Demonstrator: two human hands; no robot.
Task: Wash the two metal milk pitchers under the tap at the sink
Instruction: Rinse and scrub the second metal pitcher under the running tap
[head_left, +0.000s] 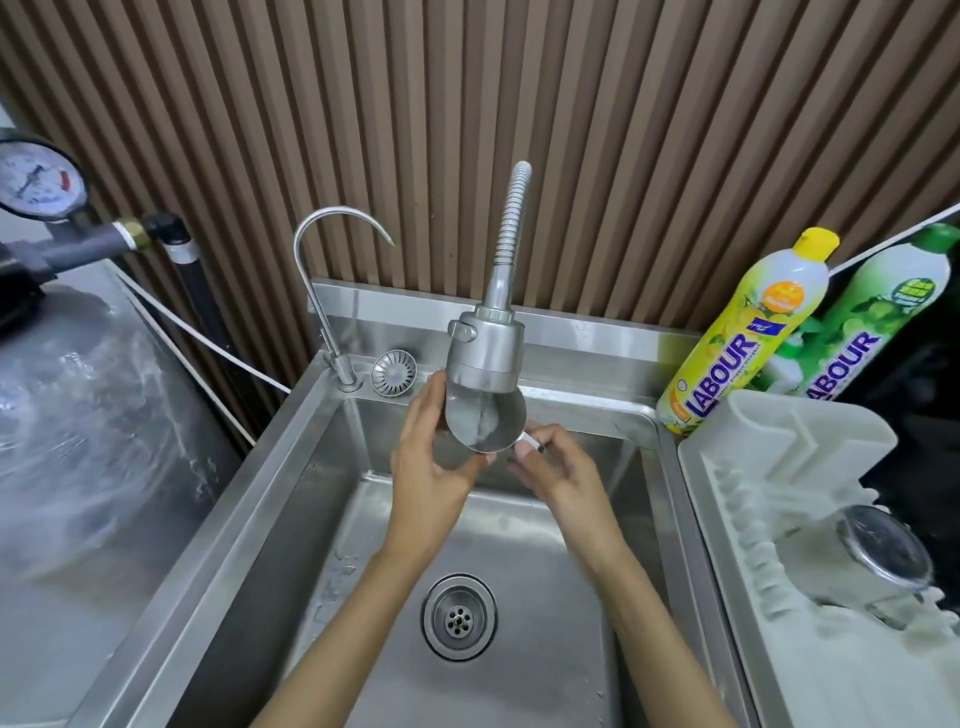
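A small metal milk pitcher is held under the spray head of the flexible tap, and water runs into its open mouth. My left hand wraps around the pitcher's left side and bottom. My right hand pinches the pitcher's handle at its right edge. Both hands hover over the steel sink. A second metal pitcher lies on its side in the white drying rack at the right.
A thin gooseneck tap and a loose strainer stand at the sink's back left. The drain is in the basin floor. Two dish soap bottles lean at the back right. A pressure gauge and tank are at the left.
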